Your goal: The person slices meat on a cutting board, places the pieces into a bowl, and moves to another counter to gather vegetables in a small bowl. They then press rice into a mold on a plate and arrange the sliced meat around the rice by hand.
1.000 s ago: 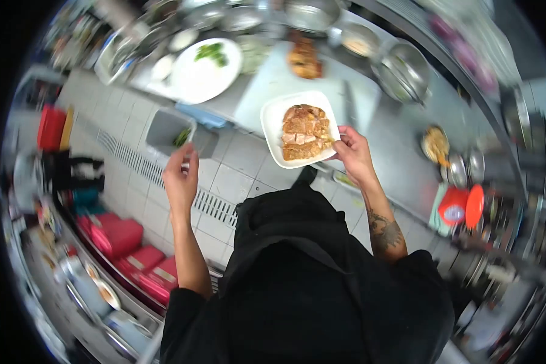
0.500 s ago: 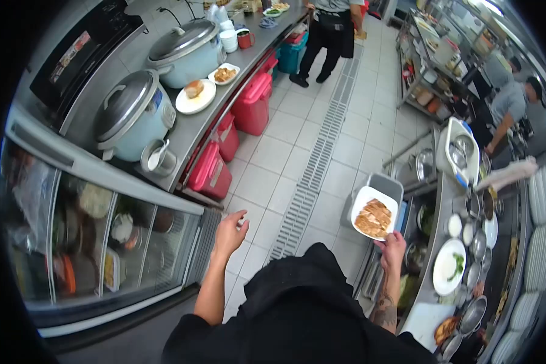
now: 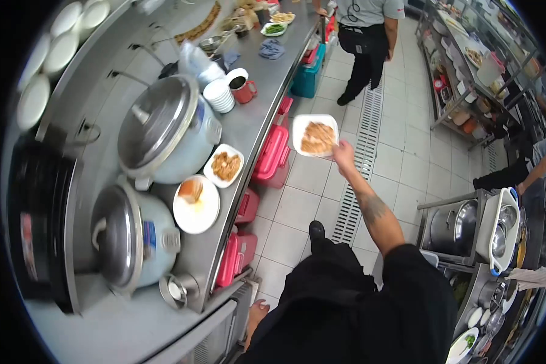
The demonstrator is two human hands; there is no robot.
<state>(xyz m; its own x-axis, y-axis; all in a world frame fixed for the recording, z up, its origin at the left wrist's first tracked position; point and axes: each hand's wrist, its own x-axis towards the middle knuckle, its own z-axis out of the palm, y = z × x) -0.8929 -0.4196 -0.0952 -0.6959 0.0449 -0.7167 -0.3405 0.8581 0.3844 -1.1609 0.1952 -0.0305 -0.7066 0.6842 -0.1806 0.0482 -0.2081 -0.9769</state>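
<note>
My right hand [image 3: 344,155] grips the near right corner of a white square dish [image 3: 298,132] with browned, sliced food [image 3: 318,138] in it. The dish hangs over the floor, a little right of the steel counter [image 3: 249,124]. Low in the view my left hand [image 3: 259,310] is beside the counter's end, partly cut off by my clothing; its finger pose is too unclear to tell. On the counter a smaller white dish [image 3: 241,159] holds similar brown food, and touching it is a round white plate [image 3: 207,219] with a bread-like piece [image 3: 190,190] and yellow sauce.
Two large lidded cookers [image 3: 188,142] stand along the counter, with stacked white cups [image 3: 219,97] and a red mug [image 3: 244,91] nearby. Red bins [image 3: 272,151] sit beneath. A person [image 3: 364,45] stands ahead; another [image 3: 540,161] works at right. A metal pot [image 3: 458,227] is on the right shelf.
My right hand has carried the dish from the right side toward the left counter. The view has turned left and moved nearer the cookers. My left hand is now lower in view.
</note>
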